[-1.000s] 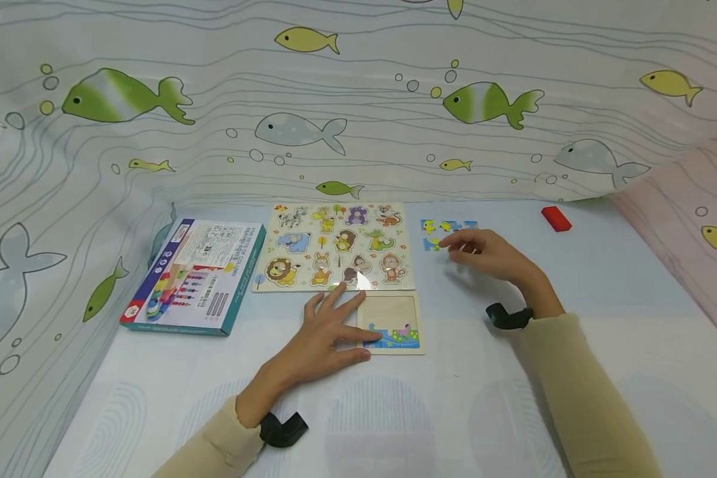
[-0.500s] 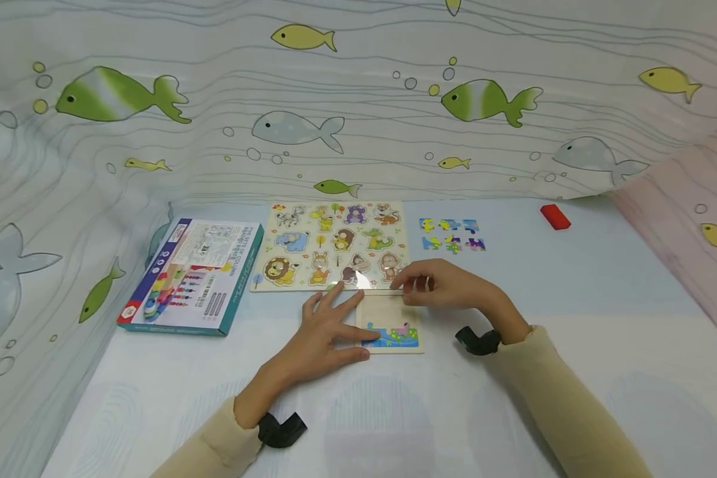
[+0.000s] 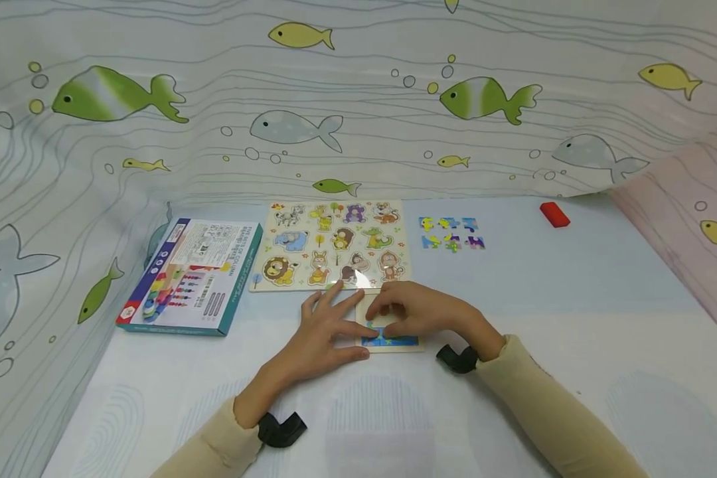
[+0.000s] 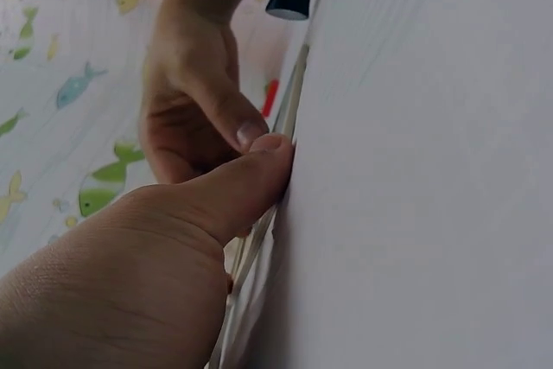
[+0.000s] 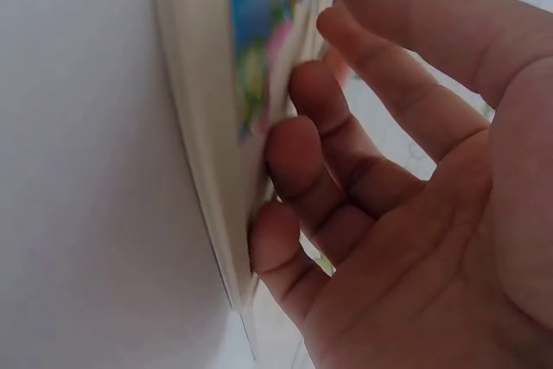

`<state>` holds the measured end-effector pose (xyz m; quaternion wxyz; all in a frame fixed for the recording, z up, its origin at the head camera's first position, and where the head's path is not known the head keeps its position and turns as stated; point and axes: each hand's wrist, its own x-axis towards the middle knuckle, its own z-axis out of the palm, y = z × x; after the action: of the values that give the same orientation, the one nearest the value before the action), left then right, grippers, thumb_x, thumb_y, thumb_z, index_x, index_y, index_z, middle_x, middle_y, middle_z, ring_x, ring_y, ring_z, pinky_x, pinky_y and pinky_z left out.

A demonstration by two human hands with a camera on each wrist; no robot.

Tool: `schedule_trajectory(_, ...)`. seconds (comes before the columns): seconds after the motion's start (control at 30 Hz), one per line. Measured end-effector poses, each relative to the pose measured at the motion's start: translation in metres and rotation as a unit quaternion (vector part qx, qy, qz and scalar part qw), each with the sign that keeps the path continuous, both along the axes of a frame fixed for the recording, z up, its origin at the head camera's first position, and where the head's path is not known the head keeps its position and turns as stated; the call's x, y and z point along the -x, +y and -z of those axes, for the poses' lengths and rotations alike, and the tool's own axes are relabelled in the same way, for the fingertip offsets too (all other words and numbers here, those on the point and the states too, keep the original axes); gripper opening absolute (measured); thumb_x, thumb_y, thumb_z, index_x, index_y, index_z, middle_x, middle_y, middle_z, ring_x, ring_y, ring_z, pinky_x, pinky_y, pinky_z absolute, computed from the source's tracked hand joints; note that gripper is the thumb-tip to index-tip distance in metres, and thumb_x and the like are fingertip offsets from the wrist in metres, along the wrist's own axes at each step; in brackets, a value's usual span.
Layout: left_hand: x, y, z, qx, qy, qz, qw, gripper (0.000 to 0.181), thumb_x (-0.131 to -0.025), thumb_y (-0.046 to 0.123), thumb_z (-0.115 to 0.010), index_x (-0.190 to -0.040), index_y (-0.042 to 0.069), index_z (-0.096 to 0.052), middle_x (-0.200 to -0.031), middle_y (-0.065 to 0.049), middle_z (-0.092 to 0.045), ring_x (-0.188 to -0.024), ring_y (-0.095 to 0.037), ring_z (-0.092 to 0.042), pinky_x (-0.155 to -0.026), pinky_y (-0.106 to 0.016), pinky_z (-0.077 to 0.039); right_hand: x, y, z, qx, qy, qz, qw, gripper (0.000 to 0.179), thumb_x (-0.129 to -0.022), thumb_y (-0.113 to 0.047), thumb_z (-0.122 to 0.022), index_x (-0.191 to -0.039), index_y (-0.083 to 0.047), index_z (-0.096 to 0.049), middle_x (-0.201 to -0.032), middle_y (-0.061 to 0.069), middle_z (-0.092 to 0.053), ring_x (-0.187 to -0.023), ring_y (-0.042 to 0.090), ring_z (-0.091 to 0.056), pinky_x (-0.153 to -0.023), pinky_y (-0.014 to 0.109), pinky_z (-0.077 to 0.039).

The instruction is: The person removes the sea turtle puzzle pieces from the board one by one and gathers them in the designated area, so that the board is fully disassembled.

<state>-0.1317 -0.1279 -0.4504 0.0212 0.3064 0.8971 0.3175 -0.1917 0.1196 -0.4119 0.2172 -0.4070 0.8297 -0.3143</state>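
A small wooden puzzle tray (image 3: 419, 348) lies in front of me, with blue and green jigsaw pieces (image 3: 394, 341) fitted along its near side. My left hand (image 3: 319, 335) rests at the tray's left edge with fingers spread, the index fingertip on the fitted pieces. Over the tray, my right hand (image 3: 424, 309) bends its fingers down and brings thumb and index to the picture, pinching a puzzle piece mostly hidden by the fingers. In the right wrist view, the thumb (image 5: 415, 15) reaches the blue part of the picture (image 5: 268, 6), other fingers curled along the tray.
Behind the tray lies an animal peg board (image 3: 334, 245). Several loose jigsaw pieces (image 3: 452, 234) are laid out in two rows to its right. A boxed toy (image 3: 191, 279) lies at the left, and a red block (image 3: 555, 214) sits at the far right.
My right hand has come from the loose pieces leftward and toward me, and now reaches down onto the puzzle tray. The left hand has stayed in place.
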Motion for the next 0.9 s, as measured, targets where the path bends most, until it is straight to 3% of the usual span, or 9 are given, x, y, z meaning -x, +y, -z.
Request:
schedule_trajectory(0.17,0.0016,-0.0007,0.0007,-0.009,-0.019,-0.024,0.9995,0.03,-0.08,0.042,-0.085,-0.101,0.031,-0.067,-0.163,-0.002,-0.042,-0.159,-0.035,-0.012,-0.12,-0.063,-0.005,-0.0017,-0.0038,0.0005,-0.02,0.026,-0.002,0.9995,0.031,-0.087,-0.019,-0.079,-0.118,-0.023,-0.075,-0.103,-0.004,-0.064,-0.089,0.013,-0.051,-0.077,0.026,-0.043)
schedule_trajectory(0.33,0.0033,-0.0011,0.0001,0.023,-0.017,-0.043,0.9987,0.047,-0.08,0.05,-0.083,-0.119,0.03,-0.066,-0.162,0.005,-0.043,-0.159,-0.029,-0.015,-0.12,-0.059,-0.01,-0.0028,-0.0052,0.0004,-0.027,0.032,0.0,0.9991,0.031,-0.087,-0.017,-0.079,-0.117,-0.021,-0.075,-0.101,-0.003,-0.062,-0.088,0.014,-0.051,-0.075,0.025,-0.043)
schedule_trajectory(0.47,0.0038,-0.0021,-0.0005,0.053,-0.007,-0.042,0.9977,0.06,-0.082,0.056,-0.078,-0.135,0.033,-0.063,-0.163,0.008,-0.04,-0.16,-0.026,-0.015,-0.12,-0.059,-0.013,-0.0035,-0.005,0.0013,-0.014,0.033,-0.004,0.9994,0.03,-0.086,-0.014,-0.079,-0.115,-0.02,-0.074,-0.099,-0.003,-0.062,-0.089,0.013,-0.052,-0.076,0.024,-0.043)
schedule_trajectory(0.63,0.0034,-0.0027,-0.0001,0.06,-0.008,-0.04,0.9974,0.06,-0.083,0.06,-0.075,-0.136,0.034,-0.061,-0.165,0.008,-0.036,-0.16,-0.027,-0.011,-0.12,-0.058,-0.013,-0.0046,-0.0051,0.003,0.01,0.027,-0.017,0.9995,0.028,-0.087,-0.01,-0.078,-0.114,-0.015,-0.071,-0.098,0.001,-0.063,-0.089,0.015,-0.052,-0.077,0.025,-0.043)
schedule_trajectory(0.9,0.0018,-0.0036,0.0021,0.059,-0.016,-0.052,0.9968,0.064,-0.082,0.061,-0.076,-0.137,0.034,-0.058,-0.165,0.012,-0.035,-0.161,-0.028,-0.005,-0.12,-0.056,-0.014,-0.0052,-0.0057,0.0064,0.001,0.038,-0.021,0.9991,0.031,-0.087,-0.011,-0.076,-0.116,-0.016,-0.069,-0.099,0.0,-0.062,-0.091,0.015,-0.051,-0.081,0.028,-0.04)
